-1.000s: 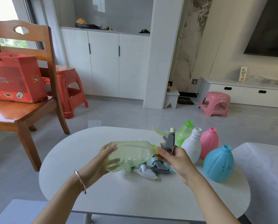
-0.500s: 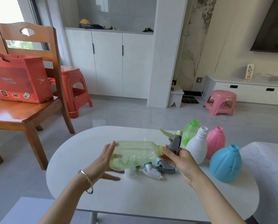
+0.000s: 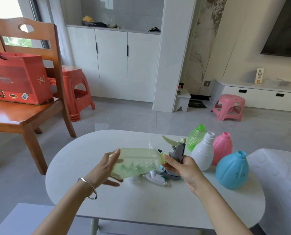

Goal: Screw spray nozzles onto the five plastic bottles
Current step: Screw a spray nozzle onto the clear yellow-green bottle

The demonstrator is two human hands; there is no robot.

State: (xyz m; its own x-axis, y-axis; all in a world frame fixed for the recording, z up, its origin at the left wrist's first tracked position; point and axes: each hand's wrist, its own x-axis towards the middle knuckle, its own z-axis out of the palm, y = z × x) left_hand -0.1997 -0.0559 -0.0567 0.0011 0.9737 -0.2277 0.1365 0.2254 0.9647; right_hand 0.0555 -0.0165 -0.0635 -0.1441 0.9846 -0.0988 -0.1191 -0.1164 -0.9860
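Note:
I hold a pale green see-through bottle (image 3: 138,162) on its side above the white oval table (image 3: 141,204). My left hand (image 3: 105,168) cups its base, fingers partly spread. My right hand (image 3: 182,168) grips the collar of a grey and pale green spray nozzle (image 3: 177,149) at the bottle's neck. Loose nozzles, one white (image 3: 155,178) and one grey and teal (image 3: 169,174), lie on the table under the bottle. Open-necked bottles stand at the right: ribbed green (image 3: 196,137), white (image 3: 203,154), pink (image 3: 222,148) and round blue (image 3: 232,170).
A wooden chair (image 3: 31,106) carrying a red box (image 3: 17,78) stands at the left, with stacked red stools (image 3: 75,92) behind it. A pink stool (image 3: 229,106) sits on the floor beyond the table. A white patterned surface (image 3: 280,184) adjoins the table's right end.
The view has shifted slightly. My left hand has loosened on the bottle's base and its fingers have spread, while my right hand stays on the nozzle at the neck.

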